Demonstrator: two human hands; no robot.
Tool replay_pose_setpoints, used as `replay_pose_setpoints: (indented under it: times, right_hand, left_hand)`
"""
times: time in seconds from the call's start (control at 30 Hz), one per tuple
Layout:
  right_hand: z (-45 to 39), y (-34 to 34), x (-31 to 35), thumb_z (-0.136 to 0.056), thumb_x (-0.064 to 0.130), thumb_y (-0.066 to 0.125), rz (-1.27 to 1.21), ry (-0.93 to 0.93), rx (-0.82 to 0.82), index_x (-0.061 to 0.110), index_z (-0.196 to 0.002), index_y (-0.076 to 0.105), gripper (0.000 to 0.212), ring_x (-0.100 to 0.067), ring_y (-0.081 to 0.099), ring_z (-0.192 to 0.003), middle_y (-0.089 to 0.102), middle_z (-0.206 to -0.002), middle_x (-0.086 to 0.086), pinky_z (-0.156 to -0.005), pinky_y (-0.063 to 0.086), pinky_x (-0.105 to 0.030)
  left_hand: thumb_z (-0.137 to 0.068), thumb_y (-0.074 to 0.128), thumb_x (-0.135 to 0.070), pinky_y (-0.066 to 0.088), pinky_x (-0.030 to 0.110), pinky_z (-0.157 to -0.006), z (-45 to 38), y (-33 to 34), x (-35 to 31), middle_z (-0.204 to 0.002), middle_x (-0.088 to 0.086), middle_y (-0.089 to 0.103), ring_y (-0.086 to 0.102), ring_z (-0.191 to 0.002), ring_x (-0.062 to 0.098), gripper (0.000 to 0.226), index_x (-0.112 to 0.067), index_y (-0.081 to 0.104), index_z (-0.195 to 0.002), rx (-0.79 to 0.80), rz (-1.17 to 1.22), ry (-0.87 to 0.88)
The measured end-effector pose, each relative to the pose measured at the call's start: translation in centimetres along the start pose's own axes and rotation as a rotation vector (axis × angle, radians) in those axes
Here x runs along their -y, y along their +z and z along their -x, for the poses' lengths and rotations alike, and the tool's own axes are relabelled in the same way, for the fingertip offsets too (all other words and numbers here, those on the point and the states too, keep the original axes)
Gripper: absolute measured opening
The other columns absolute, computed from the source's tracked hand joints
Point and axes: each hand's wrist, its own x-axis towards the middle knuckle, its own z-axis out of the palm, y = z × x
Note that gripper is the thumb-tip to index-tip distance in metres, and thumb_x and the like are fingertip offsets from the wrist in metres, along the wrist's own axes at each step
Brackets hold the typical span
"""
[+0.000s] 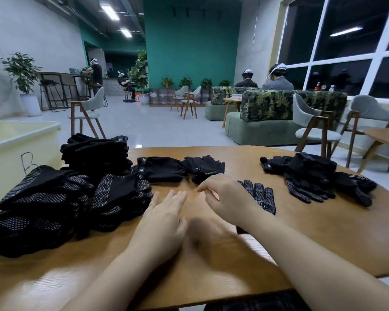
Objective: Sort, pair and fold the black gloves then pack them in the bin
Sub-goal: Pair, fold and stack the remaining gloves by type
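Folded dotted black gloves are stacked at the table's left, with a taller stack of plain folded gloves behind them. Two plain gloves lie flat at the middle back. A loose heap of gloves sits at the right. A single dotted glove lies flat under my right hand, whose fingers are loosely curled above it and hold nothing. My left hand is held flat with straight fingers over the bare wood, beside the dotted stack. The pale yellow bin stands at the far left.
The wooden table has a curved front edge and bare wood between my arms. Chairs, green sofas and a small round table stand behind on the right. Several people sit or stand far back in the room.
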Motion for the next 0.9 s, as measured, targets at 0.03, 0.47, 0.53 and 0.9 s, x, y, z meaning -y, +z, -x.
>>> replay_pose_setpoints:
  times: [0.03,0.47,0.53,0.9]
  right_hand:
    - [0.5,-0.6,-0.8,-0.082,0.014,0.045,0.017,0.01,-0.002,0.01,-0.094,0.071,0.03,-0.016,0.057,-0.095,0.069,-0.095,-0.001,-0.085,0.038,-0.022]
    - [5.0,-6.4,-12.9,-0.093,0.038,0.049,0.419,0.833,0.102,0.03,-0.146,0.025,0.059,-0.029,0.001,-0.144,0.002,-0.157,-0.007,-0.113,0.018,-0.048]
    - [5.2,-7.3,-14.6,-0.095,0.044,0.044,0.462,0.908,0.108,0.035,-0.148,0.02,0.059,-0.029,-0.009,-0.145,-0.008,-0.158,-0.005,-0.114,0.01,-0.05]
    - [3.6,-8.5,-17.7,-0.099,0.041,0.033,0.632,0.854,0.269,0.008,-0.133,0.051,0.05,-0.022,0.001,-0.145,-0.006,-0.16,0.001,-0.114,0.012,-0.048]
  left_hand:
    - [-0.088,0.016,-0.035,-0.015,0.023,-0.111,-0.1,0.1,-0.4,-0.157,-0.007,0.015,0.003,-0.145,0.004,0.065,-0.018,0.01,-0.151,0.014,-0.007,0.012]
    - [-0.099,0.034,-0.033,0.008,0.013,-0.11,0.6,1.2,-2.4,-0.156,-0.019,0.011,-0.007,-0.135,-0.011,0.056,-0.032,0.011,-0.15,0.09,0.161,0.137]
    - [-0.098,0.035,-0.034,0.005,0.013,-0.109,0.4,1.5,-2.2,-0.156,-0.017,0.013,-0.006,-0.138,-0.008,0.057,-0.032,0.012,-0.15,0.098,0.152,0.147]
    - [-0.098,0.038,-0.034,0.004,0.015,-0.111,-0.2,1.4,-2.4,-0.155,-0.019,0.009,-0.005,-0.125,-0.015,0.062,-0.039,0.003,-0.149,0.153,0.173,0.126]
